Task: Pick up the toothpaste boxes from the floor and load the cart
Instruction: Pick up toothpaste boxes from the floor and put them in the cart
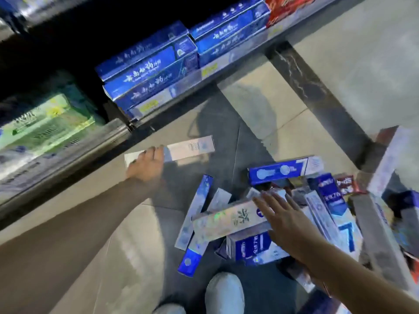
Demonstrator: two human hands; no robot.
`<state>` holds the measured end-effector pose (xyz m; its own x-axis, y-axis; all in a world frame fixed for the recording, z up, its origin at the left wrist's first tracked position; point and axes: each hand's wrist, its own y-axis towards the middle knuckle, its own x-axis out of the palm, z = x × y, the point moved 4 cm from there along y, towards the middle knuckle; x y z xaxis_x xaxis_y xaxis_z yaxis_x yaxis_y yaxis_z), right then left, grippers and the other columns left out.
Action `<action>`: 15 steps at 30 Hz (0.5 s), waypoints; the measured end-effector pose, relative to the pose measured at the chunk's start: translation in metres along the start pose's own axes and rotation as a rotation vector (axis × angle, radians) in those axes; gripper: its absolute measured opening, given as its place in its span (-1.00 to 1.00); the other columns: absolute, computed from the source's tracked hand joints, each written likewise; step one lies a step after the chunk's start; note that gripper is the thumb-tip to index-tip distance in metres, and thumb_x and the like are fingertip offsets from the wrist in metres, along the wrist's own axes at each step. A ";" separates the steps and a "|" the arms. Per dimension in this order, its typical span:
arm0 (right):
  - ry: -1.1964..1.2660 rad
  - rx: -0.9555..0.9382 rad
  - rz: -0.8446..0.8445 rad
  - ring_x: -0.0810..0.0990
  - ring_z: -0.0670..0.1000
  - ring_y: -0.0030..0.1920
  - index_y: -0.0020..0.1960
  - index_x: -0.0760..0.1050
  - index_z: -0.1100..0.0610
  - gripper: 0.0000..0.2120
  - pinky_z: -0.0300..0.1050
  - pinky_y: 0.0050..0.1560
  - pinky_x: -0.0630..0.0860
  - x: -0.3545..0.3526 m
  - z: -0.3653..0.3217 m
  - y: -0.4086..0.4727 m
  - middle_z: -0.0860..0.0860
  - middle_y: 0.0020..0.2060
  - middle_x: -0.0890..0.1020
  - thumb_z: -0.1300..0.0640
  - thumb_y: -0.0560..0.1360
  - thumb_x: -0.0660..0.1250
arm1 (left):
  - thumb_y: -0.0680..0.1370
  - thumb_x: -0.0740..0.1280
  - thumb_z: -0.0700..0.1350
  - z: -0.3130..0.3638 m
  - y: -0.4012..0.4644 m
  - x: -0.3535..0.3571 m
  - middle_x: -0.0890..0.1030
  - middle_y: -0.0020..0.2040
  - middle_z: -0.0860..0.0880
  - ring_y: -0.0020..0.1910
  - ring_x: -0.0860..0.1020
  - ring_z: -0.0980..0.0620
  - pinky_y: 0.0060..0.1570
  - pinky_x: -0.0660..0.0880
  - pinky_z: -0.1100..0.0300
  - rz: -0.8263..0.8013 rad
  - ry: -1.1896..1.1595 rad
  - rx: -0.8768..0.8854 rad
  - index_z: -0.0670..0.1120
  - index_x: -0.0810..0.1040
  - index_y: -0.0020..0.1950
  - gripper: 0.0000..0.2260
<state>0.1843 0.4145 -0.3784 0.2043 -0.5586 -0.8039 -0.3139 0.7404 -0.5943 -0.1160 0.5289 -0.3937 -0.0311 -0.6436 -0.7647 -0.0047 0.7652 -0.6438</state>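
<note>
Head view — looking steeply down, close over the floor [340,71].

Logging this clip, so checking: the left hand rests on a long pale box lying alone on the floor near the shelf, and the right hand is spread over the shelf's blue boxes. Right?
Not quite. In the head view the right hand is spread over the heap of toothpaste boxes on the floor, not the shelf's blue boxes. The left hand does rest on the long pale box.

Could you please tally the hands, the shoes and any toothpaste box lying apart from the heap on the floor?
Hands: 2 (left hand, right hand)
Shoes: 2
Lone pale box: 1
Total: 5
</note>
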 end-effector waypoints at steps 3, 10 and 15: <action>-0.034 -0.068 0.128 0.61 0.23 0.11 0.32 0.36 0.18 -0.02 0.23 0.18 0.50 0.009 0.000 0.018 0.17 0.09 0.63 0.15 -0.07 0.62 | 0.52 0.31 -0.14 -0.009 0.032 0.013 0.24 0.45 -0.13 0.43 0.23 -0.14 0.32 0.30 -0.02 0.020 0.047 -0.033 -0.10 0.04 0.52 -0.34; 0.018 -0.087 0.166 0.65 0.17 -0.07 0.17 0.37 0.15 -0.14 0.18 -0.02 0.60 -0.007 0.009 0.017 0.08 -0.07 0.64 0.10 -0.07 0.64 | 0.55 0.30 -0.15 -0.010 0.024 0.008 0.50 0.21 -0.17 0.19 0.50 -0.19 0.07 0.48 -0.01 0.056 0.123 -0.054 -0.15 0.31 0.32 -0.62; 0.183 0.193 0.093 0.53 0.11 0.20 0.39 0.34 0.08 -0.27 0.01 0.04 0.56 -0.080 0.017 -0.027 0.03 0.24 0.52 -0.01 0.30 0.54 | 0.47 0.41 0.01 -0.006 -0.049 -0.027 0.56 0.12 -0.12 0.06 0.56 -0.13 -0.07 0.47 0.09 0.062 -0.099 -0.072 -0.09 0.32 0.31 -0.51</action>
<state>0.1927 0.4456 -0.2988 0.0061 -0.5303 -0.8478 -0.1378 0.8393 -0.5259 -0.1208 0.5087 -0.3408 0.0657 -0.5904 -0.8044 -0.0772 0.8007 -0.5940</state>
